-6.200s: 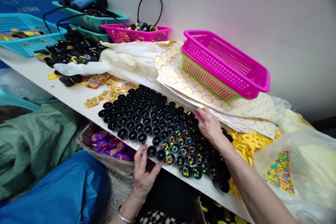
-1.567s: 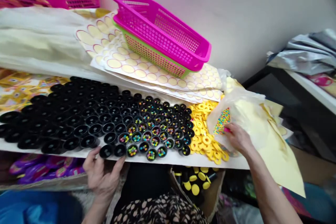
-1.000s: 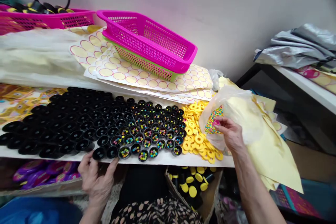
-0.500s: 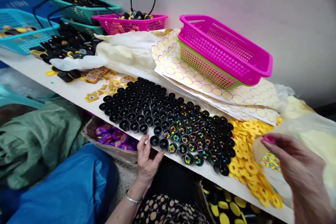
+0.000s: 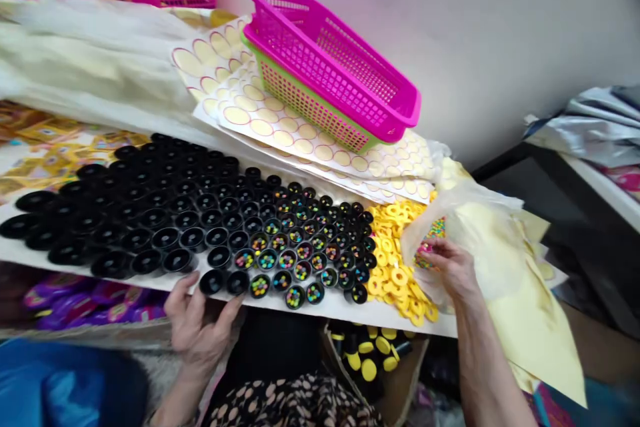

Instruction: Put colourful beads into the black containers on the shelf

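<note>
A white table (image 5: pixel 333 310) is largely covered by black cups (image 5: pixel 155 217), beadless toward nine o'clock, bead-filled toward six. A plastic bag (image 5: pixel 473 213) is laid at three o'clock. Near half past seven, the left hand (image 5: pixel 200 327) is held spread, unclosed, around two beadless cups at the front edge. At four o'clock, a small pink item (image 5: pixel 425 248) appears pinched by the right hand (image 5: pixel 453 270), beside the bagged beads (image 5: pixel 439 227). Bead-scooping is judged to be underway; a level, unspilled carry seems called for.

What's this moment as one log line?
left hand: bracketing two unfilled black cups | right hand: pinching pink object, at plastic bag of multicolored beads
</note>
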Motion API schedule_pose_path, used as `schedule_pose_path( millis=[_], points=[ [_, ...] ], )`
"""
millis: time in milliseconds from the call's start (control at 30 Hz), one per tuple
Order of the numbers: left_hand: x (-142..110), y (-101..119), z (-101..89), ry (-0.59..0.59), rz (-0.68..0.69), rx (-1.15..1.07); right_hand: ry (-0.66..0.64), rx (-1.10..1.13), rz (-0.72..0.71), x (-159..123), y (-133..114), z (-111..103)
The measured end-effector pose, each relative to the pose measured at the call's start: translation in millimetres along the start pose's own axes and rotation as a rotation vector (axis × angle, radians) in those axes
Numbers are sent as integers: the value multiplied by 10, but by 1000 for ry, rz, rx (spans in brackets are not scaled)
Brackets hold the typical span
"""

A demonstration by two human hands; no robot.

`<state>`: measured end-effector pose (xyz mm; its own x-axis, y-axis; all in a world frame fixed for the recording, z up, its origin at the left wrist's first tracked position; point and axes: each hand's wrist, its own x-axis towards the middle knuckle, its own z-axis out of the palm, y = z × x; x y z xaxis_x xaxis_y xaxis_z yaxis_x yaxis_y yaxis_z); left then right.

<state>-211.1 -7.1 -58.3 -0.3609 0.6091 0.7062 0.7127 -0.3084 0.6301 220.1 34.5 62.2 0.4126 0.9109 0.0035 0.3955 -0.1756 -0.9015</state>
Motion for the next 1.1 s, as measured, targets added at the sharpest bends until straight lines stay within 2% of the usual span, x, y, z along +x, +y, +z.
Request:
schedule_pose_path(
  millis=[133, 200, 267, 333, 433, 500, 600, 700, 800, 933, 1100],
  points=[
    [13, -24, 17, 36, 42, -5, 37, 231, -63, -161, -162, -18],
    [2, -15, -6, 18, 25, 12, 11, 297, -117, -239, -325, 86],
    [-26, 2, -47, -16, -2, 27, -37, 352, -161, -307, -524, 282],
    [-59, 11, -89, -54, -31, 23, -127, 380, -182, -351, -730, 559],
    [-85, 18, -129, -95, -61, 12, -348, 321, -228, -344, -1021, 1088],
    [-78, 41, -145, -99, -58, 6, -487, 213, -346, -286, -1184, 1469],
    [-62, 85, -164, -99, -64, -6, -628, 30, -584, -150, -1335, 1974],
    [-70, 99, -176, -117, -76, -20, -708, -75, -704, -15, -1375, 2293],
    [-97, 80, -177, -119, -74, -40, -717, -60, -689, 84, -1353, 2426],
    [-125, 51, -173, -123, -81, -43, -726, -63, -657, 154, -1342, 2491],
    [-138, 40, -176, -118, -63, -33, -749, -448, -891, 146, -1451, 2602]
  ],
)
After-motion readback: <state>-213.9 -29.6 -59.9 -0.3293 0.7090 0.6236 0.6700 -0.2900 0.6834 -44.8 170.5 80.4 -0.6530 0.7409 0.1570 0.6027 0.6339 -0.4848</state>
